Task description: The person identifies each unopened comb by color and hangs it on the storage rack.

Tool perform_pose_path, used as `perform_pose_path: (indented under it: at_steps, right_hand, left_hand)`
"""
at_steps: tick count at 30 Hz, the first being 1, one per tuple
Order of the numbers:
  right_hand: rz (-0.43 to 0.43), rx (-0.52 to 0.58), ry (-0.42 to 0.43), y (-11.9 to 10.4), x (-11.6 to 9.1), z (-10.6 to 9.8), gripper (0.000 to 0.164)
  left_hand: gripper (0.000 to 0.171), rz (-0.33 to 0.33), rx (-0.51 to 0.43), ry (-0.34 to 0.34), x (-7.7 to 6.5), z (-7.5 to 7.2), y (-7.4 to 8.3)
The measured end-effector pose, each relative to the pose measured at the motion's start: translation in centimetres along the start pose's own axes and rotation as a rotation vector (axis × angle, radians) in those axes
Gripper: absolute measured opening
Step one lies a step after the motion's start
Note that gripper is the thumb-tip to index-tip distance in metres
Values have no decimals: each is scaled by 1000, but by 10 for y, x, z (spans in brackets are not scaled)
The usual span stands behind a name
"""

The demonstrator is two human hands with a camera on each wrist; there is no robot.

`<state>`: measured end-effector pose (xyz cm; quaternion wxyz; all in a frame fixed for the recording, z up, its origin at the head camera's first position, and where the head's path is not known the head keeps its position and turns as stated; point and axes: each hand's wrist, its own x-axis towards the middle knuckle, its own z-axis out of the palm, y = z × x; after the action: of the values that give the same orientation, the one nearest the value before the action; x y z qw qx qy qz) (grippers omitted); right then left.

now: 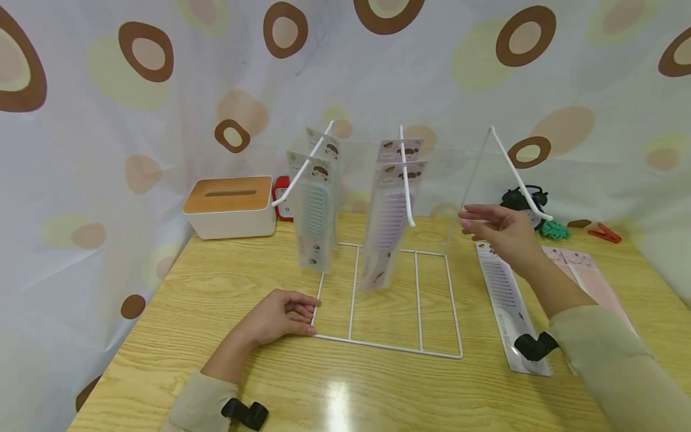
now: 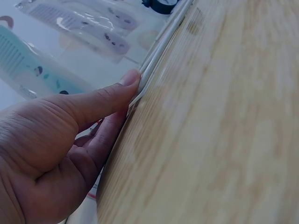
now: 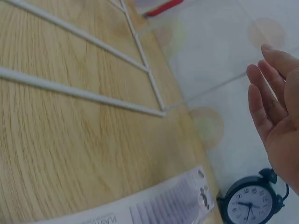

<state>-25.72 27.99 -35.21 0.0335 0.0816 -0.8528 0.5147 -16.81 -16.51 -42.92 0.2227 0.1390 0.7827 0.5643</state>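
A white wire display rack stands on the wooden table, with three hooks reaching forward at the top. My left hand pinches its front left corner between thumb and fingers, seen closer in the left wrist view, where the thumb presses on the wire. My right hand is raised beside the rack's right upright, fingers loosely extended and nothing gripped. Two packaged mint-green combs hang on the left hook and two packaged purple combs on the middle one. The right hook bears nothing.
Right of the rack lies another packaged purple comb, with pink packages beside it. Behind are a black alarm clock, a green coiled cord and a red clip. A tissue box and red clock stand back left.
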Motion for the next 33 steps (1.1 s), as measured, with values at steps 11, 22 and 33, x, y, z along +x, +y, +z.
perform_pose_path:
  at_steps: [11,22,33]
  right_hand:
    - [107,-279,-32,65,2,-23,56]
    - [226,-391,-168,105,5,-46,75]
    - [315,-312,-33,102,5,-46,74]
  left_hand:
    - [52,-11,6,1,0,-1,-1]
    - [51,-12,18,-1,1,0,-1]
    - [51,-35,17,7,1,1,-2]
